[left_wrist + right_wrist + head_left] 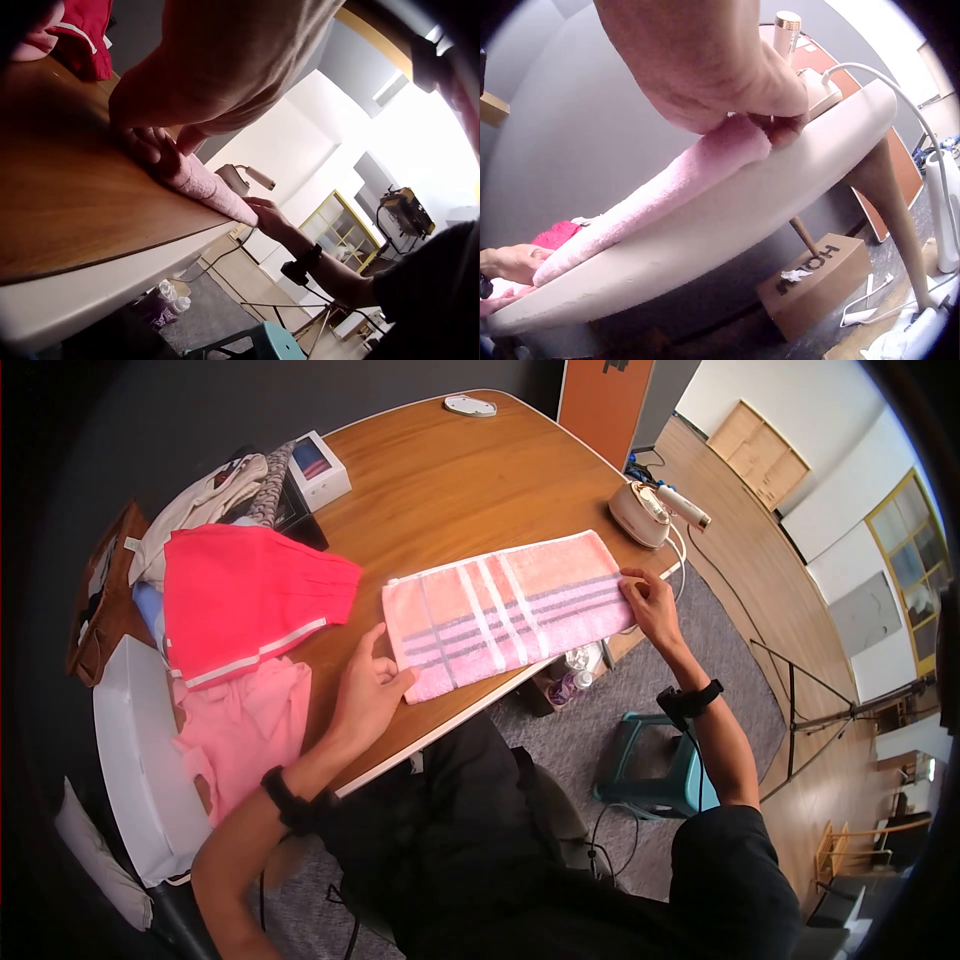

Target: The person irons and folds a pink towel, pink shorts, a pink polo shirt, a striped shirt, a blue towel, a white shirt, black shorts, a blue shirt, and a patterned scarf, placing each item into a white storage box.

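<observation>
A folded pink towel [520, 595] with white stripes and purple bands lies flat along the near edge of the wooden table. At its left end, my left hand [368, 695] pinches the near corner between thumb and fingers. My right hand [652, 608] grips the opposite short edge, thumb and fingertips close together there. In the right wrist view the thick folded side of the towel [652, 191] runs along the pale table rim, and part of the right fingertips is hidden behind it.
Left of the towel lie red pleated fabric [250, 595] and a light pink garment [250, 720], beside a white bin [150, 760]. A white boxed device [320, 470] stands behind them. A garment steamer [640, 515] with its hose sits at the right corner. A teal stool [660, 760] stands below.
</observation>
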Motion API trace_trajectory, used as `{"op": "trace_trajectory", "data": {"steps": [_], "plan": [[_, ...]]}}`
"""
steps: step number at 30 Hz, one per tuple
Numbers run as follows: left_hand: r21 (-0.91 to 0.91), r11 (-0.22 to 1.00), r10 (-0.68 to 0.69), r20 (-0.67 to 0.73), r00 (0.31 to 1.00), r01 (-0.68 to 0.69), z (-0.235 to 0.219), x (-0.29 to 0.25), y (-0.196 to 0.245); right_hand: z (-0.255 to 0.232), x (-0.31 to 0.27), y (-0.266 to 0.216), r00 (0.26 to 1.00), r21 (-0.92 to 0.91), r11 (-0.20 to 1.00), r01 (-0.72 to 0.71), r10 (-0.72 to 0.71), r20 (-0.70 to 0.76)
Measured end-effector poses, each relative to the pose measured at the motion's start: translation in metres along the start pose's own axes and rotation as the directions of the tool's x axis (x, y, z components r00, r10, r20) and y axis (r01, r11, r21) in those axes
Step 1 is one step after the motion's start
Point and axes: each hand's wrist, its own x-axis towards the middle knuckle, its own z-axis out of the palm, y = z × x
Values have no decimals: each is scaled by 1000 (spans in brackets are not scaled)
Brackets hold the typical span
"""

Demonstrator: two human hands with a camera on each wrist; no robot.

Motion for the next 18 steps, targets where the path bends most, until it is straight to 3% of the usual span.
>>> {"op": "trace_trajectory", "data": {"steps": [3,6,7,9,10,11,12,13,16,17,18], "plan": [[210,978,20,1,1000,-20,2,-1,9,-3,-11,-4,992,-185,977,106,-118,-54],[483,875,-34,32,999,14,-1,-3,32,0,-12,16,944,-260,930,259,-300,-134],[573,819,-62,42,997,27,-1,-4,39,-2,-15,10,955,-293,932,213,-262,-139],[700,672,265,77,961,-241,1,-8,46,-6,-23,-2,970,-355,928,113,-180,-161],[750,562,414,112,904,-350,2,-10,47,-5,-24,-8,953,-393,902,179,-258,-158],[735,476,446,272,853,-483,1,-3,50,-1,-25,-15,930,-430,869,244,-335,-149],[695,386,461,424,780,-606,-1,10,54,3,-25,-22,901,-466,829,309,-411,-135],[632,294,460,564,686,-717,-2,20,56,10,-23,-30,927,-493,829,264,-360,-108],[576,208,397,689,606,-791,16,46,33,30,-15,-50,980,-654,736,177,-194,46],[600,265,222,724,653,-755,19,50,31,30,-10,-54,980,-677,709,199,-153,127],[615,234,252,710,658,-753,22,50,27,29,-4,-56,983,-669,720,182,-130,128]]}}
